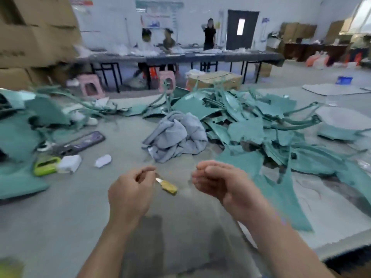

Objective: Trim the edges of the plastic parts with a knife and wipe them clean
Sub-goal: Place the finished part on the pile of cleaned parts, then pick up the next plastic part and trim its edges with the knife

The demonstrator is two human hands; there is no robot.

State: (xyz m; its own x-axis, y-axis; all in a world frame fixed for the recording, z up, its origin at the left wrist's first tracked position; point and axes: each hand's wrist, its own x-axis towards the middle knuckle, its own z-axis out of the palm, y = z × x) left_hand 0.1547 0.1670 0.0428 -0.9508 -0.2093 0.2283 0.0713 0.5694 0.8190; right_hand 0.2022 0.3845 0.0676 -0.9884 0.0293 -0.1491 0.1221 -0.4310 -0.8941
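1. Left hand (130,193): fingers curled, thumb tip drawn against the forefinger tip. The frame is blurred, so I cannot tell whether anything is pinched between them.
2. Right hand (224,183): fingers loosely curled and relaxed, nothing held. Both hands hover above the table (60,217), near each other but apart.
3. Knife (166,186): short blade, yellow handle, lying on the table between the two hands. The blade end is just beside the left fingertips; contact cannot be made out.
4. Grey cloth (176,135): crumpled in a heap on the table beyond the hands, against the left edge of the main pile.
5. Plastic parts (251,121): teal, in a loose heap on the right half of the table, with thin strips sticking up. One large flat piece reaches down to just right of the right hand. A second lot lies along the left edge.
6. Small items, left side: lime-green case (46,165) touching a white packet (70,163); contents of the case not legible. A dark flat device (80,144) lies behind them.
7. Containers:
   - cardboard box (214,79) on the floor beyond the table, contents hidden
   - stacked cartons (30,37) far left, contents hidden
   - blue crate (344,80) on the floor far right, contents too small to tell
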